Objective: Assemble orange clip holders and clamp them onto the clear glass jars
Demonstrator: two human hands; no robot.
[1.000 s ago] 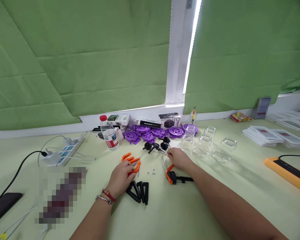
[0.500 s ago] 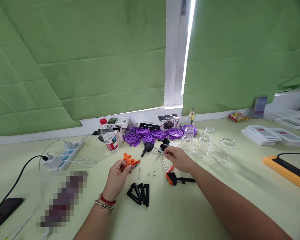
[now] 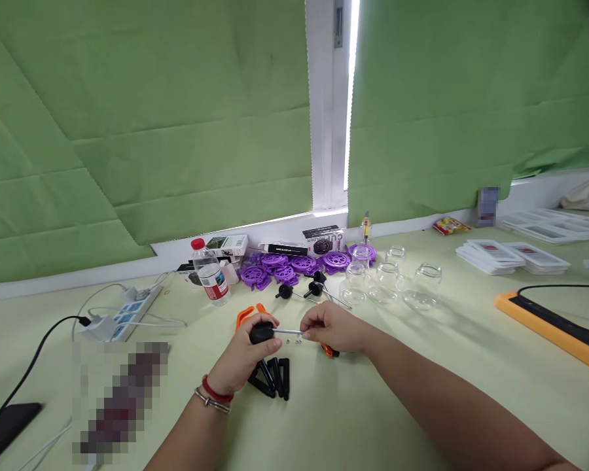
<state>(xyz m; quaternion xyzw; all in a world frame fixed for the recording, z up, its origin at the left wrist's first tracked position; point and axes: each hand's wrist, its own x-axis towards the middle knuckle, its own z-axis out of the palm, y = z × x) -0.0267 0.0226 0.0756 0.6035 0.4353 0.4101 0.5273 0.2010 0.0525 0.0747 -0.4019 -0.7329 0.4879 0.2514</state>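
My left hand [image 3: 245,350] is closed around a black knob-like part [image 3: 262,333] from which a thin metal rod [image 3: 287,331] points right. The fingertips of my right hand [image 3: 331,327] pinch that rod's far end. Just behind my left hand lie orange clip-like pieces [image 3: 245,315], partly covered by it. Several small metal bits [image 3: 298,339] rest on the table below the rod. Black L-shaped handles [image 3: 278,379] lie in front of my left hand. An orange and black piece [image 3: 330,350] is mostly hidden under my right hand. Behind the hands lie more black knobs with rods [image 3: 317,288].
Purple round plastic parts [image 3: 304,264] are piled near the window, beside a red-capped bottle [image 3: 212,275]. Clear glass jars [image 3: 387,282] stand behind my right hand. A power strip [image 3: 132,313] with cables is at left, an orange-edged device [image 3: 544,327] at right.
My left hand has let go of the orange piece and now grips a black knob with a rod. My right hand has come nearer, and the hands meet on the rod.
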